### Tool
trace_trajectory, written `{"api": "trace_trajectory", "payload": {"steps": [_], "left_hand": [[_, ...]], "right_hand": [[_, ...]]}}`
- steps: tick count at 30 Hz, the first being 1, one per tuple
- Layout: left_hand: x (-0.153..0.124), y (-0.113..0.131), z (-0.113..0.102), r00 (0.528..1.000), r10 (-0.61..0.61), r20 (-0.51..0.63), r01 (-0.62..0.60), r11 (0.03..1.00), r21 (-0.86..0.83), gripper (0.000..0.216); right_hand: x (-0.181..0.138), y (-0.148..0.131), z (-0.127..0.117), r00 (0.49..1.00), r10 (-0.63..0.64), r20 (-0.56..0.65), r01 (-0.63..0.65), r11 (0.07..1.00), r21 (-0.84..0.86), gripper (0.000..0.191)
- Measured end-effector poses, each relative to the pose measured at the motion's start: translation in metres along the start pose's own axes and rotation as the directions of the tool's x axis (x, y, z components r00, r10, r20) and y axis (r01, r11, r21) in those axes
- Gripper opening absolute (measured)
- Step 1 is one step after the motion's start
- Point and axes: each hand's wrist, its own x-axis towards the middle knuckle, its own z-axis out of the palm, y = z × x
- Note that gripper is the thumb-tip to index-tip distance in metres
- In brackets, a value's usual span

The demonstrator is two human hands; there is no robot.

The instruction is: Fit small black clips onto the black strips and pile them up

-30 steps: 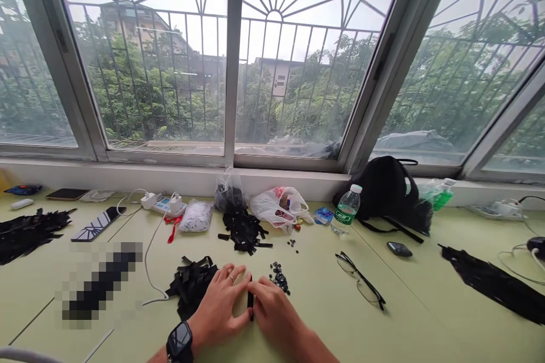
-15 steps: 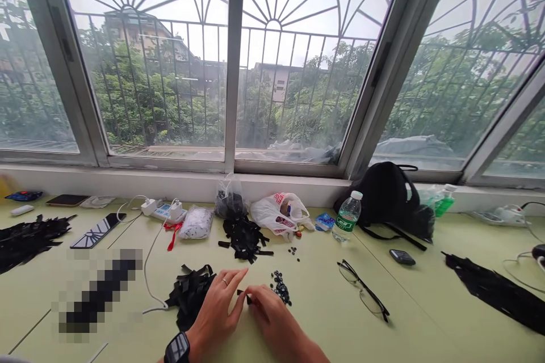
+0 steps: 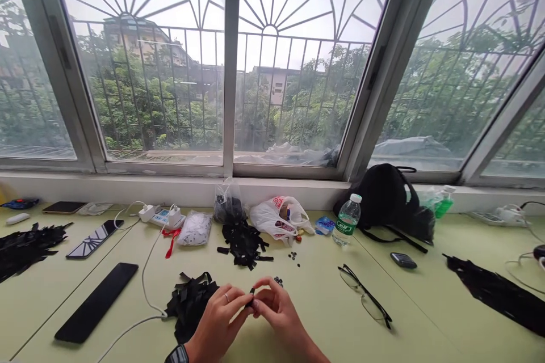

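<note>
My left hand and my right hand meet above the table, fingertips pinched together. Between them is a short black fabric strip, mostly covered by the fingers. Whether a small round piece is held with it, I cannot tell. Beside my left hand lies a heap of black strips. Just behind my right hand, a few small dark round pieces show, and the hand hides the others. A second pile of black strips spreads out of a clear plastic bag farther back.
A phone and a white cable lie to the left. Glasses, a water bottle and a black backpack are on the right. A white plastic bag sits near the window ledge.
My hands have drawn together around the black strip, and both now grip it. My right hand has shifted up, covering much of the pile of small round pieces.
</note>
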Motion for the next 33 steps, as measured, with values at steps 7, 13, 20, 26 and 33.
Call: {"api": "trace_trajectory", "payload": {"steps": [7,13,20,26,33], "left_hand": [[-0.003,-0.009,0.006,0.996,-0.042,-0.084,0.037,0.997,-0.062,0.009],[-0.006,-0.012,0.007,0.976,-0.122,-0.182,0.090,0.980,-0.178,0.012],[-0.009,-0.014,0.008,0.967,-0.078,-0.244,0.038,0.986,-0.164,0.016],[-0.011,-0.011,0.006,0.980,-0.106,-0.167,0.085,0.988,-0.127,0.016],[-0.011,-0.004,0.003,0.979,-0.120,-0.162,0.103,0.989,-0.109,0.015]], "right_hand": [[-0.004,-0.001,-0.001,0.997,-0.050,-0.055,0.047,0.998,-0.050,0.023],[-0.011,0.004,-0.001,0.985,-0.134,0.109,0.168,0.893,-0.419,0.021],[-0.011,0.014,0.008,0.945,-0.300,0.133,0.320,0.749,-0.580,0.036],[-0.012,0.011,0.010,0.917,-0.368,0.150,0.392,0.772,-0.500,0.050],[-0.011,0.001,0.008,0.954,-0.294,0.055,0.275,0.792,-0.546,0.017]]}}
